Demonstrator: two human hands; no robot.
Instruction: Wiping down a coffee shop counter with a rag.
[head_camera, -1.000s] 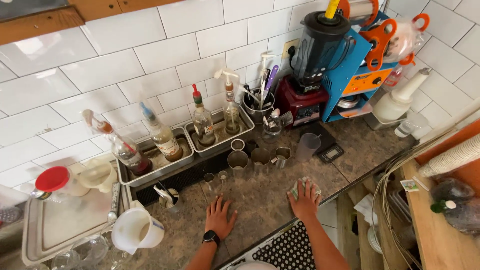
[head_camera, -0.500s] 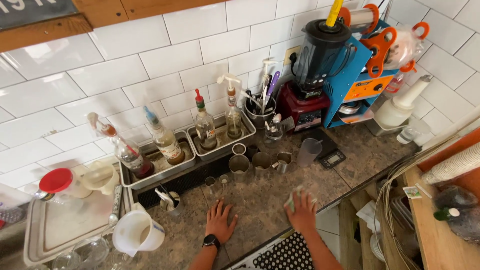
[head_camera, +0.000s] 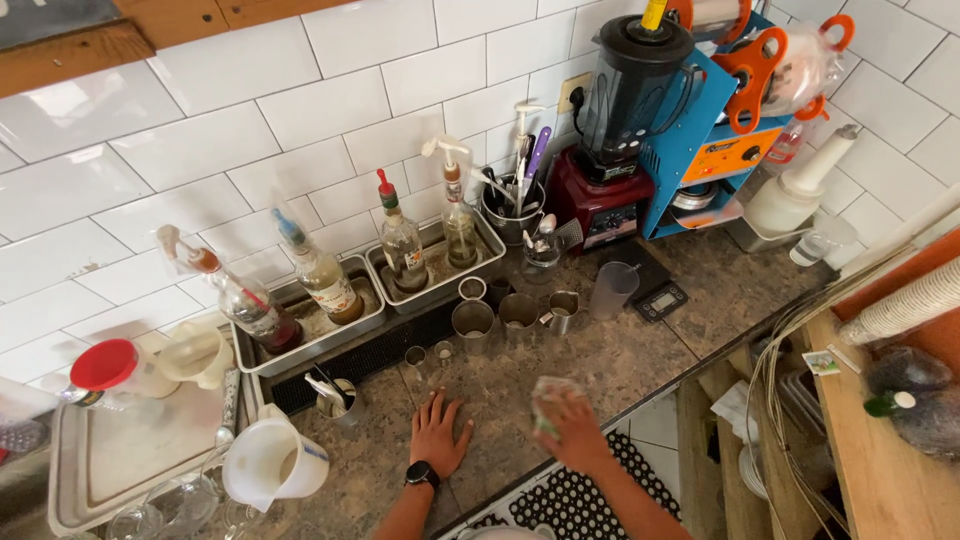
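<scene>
— What's the right hand (head_camera: 575, 432) got?
— A pale cloth (head_camera: 550, 400), bunched in closed fingers, blurred, pressed on the counter (head_camera: 640, 360) near its front edge.
— And the left hand (head_camera: 438, 436)?
— Flat, fingers spread, holding nothing, just below two small glasses (head_camera: 428, 358).

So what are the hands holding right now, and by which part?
The right hand grips a crumpled pale cloth, bunched under its fingers and pressed on the stone counter. The left hand lies flat on the counter, holding nothing.
</scene>
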